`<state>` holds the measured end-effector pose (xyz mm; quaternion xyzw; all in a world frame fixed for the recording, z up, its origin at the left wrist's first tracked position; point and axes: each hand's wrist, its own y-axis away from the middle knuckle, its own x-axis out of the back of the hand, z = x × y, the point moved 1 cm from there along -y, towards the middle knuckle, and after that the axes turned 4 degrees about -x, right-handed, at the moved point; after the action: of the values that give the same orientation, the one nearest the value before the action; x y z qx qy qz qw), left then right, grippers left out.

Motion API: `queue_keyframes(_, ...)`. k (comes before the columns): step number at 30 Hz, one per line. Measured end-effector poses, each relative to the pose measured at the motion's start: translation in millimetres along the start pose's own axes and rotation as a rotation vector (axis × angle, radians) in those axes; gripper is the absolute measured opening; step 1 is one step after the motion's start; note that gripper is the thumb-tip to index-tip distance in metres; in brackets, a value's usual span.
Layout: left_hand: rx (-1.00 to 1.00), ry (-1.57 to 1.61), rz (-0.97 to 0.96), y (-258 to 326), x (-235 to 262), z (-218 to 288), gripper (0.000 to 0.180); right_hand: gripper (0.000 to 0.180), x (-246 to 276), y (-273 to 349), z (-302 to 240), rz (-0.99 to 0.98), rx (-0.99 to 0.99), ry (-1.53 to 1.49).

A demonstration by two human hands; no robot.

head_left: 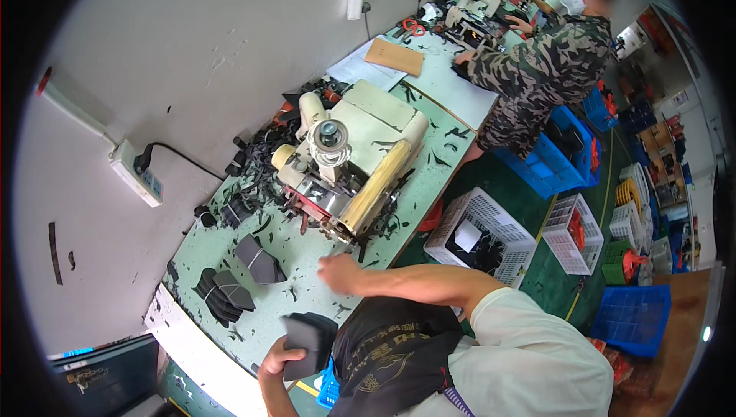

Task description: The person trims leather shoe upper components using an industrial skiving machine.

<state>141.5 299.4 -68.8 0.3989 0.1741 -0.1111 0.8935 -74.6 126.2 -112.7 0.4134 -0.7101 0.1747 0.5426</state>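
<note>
My left hand (279, 357), low in the head view, grips a stack of dark grey and black flat cut pieces (312, 340) by its edge, thumb on top. My right hand (340, 274) is curled closed above the pale green table, just in front of a cream sewing-type machine (383, 118). Whatever its fingers may hold is hidden. To the left of that hand lie a tied bundle of grey pieces (259, 261) and a second tied bundle of dark pieces (230, 291).
Black scraps (257, 164) heap behind the machine and litter the table (307, 241). A power strip (138, 172) hangs on the wall. Right of the table stand a white crate (491, 225) and a blue crate (563, 152). A co-worker in a camouflage jacket (552, 64) works farther along.
</note>
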Motion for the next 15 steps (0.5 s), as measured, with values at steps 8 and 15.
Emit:
queue_keyframes(8,-0.382,0.808,0.381,-40.4,-27.6,-53.3,0.051,0.045,38.9,21.9,-14.0,0.325,-0.120,-0.119)
queue_keyframes(15,-0.361,0.710,0.462,-30.2,-48.7,-28.7,0.059,0.076,23.5,9.7,-72.7,-0.309,-0.500,-1.026)
